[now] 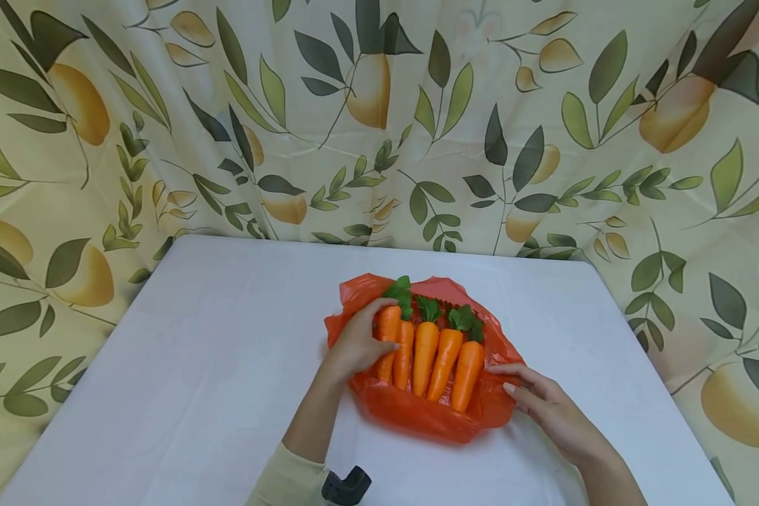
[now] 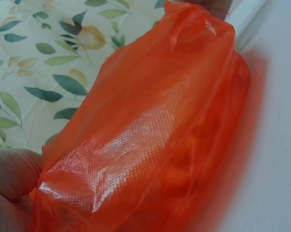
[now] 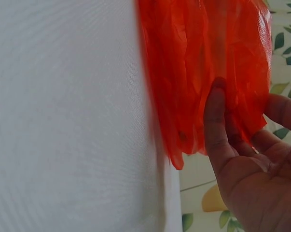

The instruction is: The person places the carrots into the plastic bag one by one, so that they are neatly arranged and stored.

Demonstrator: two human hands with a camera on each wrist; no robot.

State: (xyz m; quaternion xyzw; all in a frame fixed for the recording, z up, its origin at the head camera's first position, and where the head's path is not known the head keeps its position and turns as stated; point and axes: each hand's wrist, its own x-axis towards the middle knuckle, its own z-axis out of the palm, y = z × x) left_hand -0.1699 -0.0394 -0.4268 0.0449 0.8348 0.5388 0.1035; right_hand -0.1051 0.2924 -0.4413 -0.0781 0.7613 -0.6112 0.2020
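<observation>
An orange-red plastic bag [image 1: 411, 414] lies spread on the table, its mouth facing up. Inside it several carrots [image 1: 426, 358] with green leafy tops rest side by side. My left hand [image 1: 357, 341] reaches over the bag's left side and holds the leftmost carrot [image 1: 388, 323] between thumb and fingers. On the right, my right hand [image 1: 547, 404] pinches the bag's edge. The right wrist view shows the right thumb [image 3: 215, 121] against the plastic, with fingers behind it. In the left wrist view the bag [image 2: 135, 125] hides the carrots, and only part of the left hand [image 2: 10, 183] shows.
A white-covered table [image 1: 196, 351] extends around the bag. Behind it and at both sides hangs a curtain [image 1: 417, 140] patterned with leaves and yellow fruit. The left wrist wears a black device [image 1: 346, 485] below a pale sleeve [image 1: 287, 478].
</observation>
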